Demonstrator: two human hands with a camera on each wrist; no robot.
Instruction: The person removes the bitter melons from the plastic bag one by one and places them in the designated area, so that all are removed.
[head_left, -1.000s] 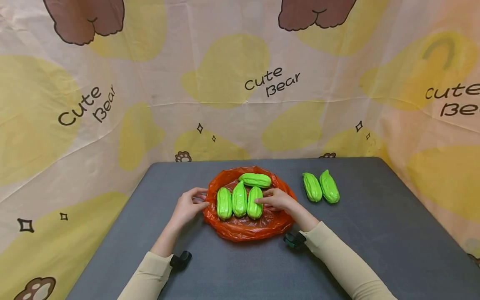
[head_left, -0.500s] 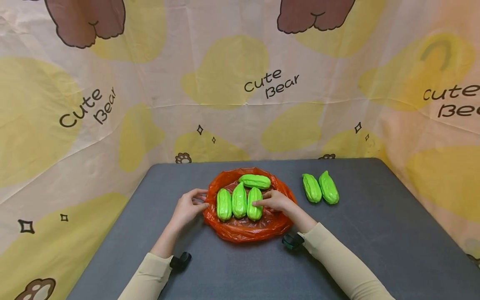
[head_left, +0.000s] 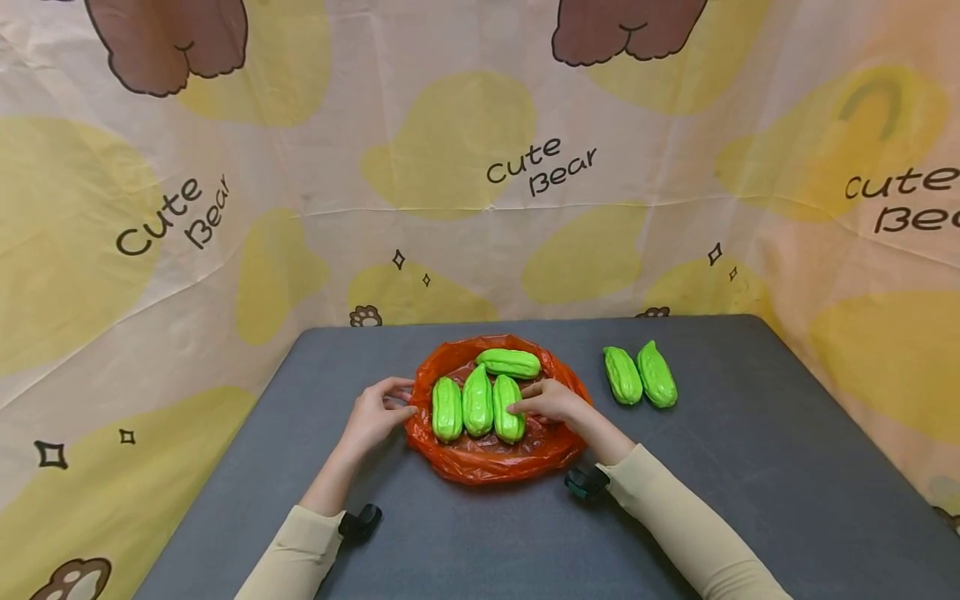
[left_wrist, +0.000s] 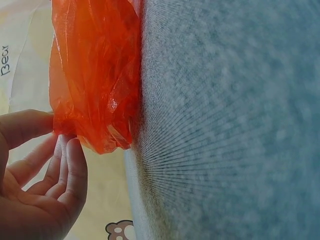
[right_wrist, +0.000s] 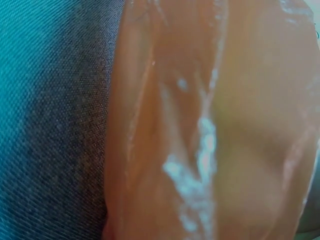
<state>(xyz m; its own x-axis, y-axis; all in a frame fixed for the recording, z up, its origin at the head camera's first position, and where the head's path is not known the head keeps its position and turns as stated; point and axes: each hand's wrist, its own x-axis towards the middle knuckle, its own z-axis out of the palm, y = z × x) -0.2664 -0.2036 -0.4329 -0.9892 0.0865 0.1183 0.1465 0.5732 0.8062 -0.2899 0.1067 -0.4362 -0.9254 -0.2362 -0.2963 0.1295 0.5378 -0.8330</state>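
An orange-red plastic bag (head_left: 480, 472) sits on the table with its mouth spread wide and its rim rolled down. Inside, three bright green ridged bitter melons (head_left: 477, 402) stand side by side, and another bitter melon (head_left: 510, 362) lies crosswise behind them. At the bag's left edge, my left hand (head_left: 377, 414) pinches the plastic between thumb and fingers, as the left wrist view also shows. My right hand (head_left: 553, 402) reaches over the right rim and holds the rightmost bitter melon (head_left: 509, 417), thumb on its front. The bag's wall hides the right fingers in the right wrist view.
Two more bitter melons (head_left: 637, 377) lie next to each other on the grey table (head_left: 750, 467), right of the bag. A printed cloth backdrop (head_left: 465, 242) rises behind the table and along both sides.
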